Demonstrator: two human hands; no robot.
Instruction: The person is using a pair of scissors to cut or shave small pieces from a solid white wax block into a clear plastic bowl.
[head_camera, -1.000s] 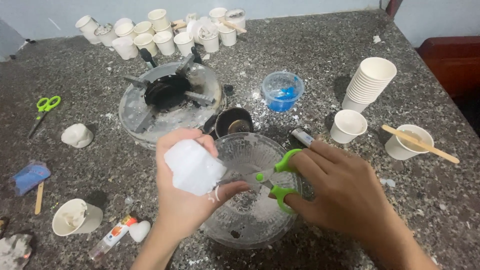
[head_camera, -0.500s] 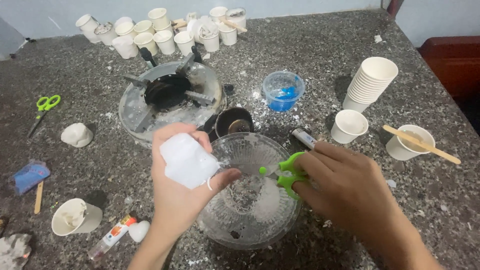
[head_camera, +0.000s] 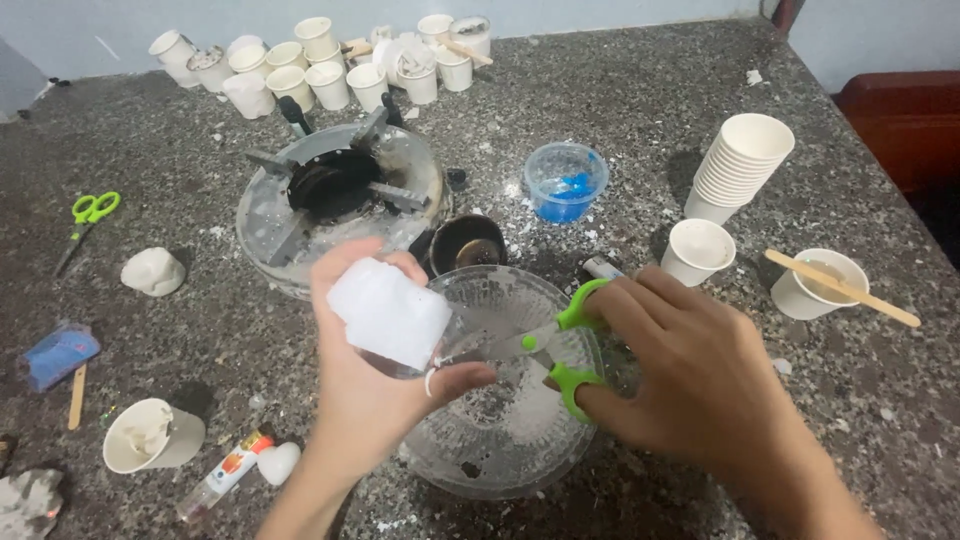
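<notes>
Grip: left hand clasps white block; right hand works green scissors, blades parted.
Axis: blades point left — toward block, both above glass bowl.

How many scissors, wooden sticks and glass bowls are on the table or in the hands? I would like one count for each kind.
Scissors: 2, one in the right hand at, one lying at the left.
Wooden sticks: 3, at.
Glass bowls: 1.
Total: 6.
</notes>
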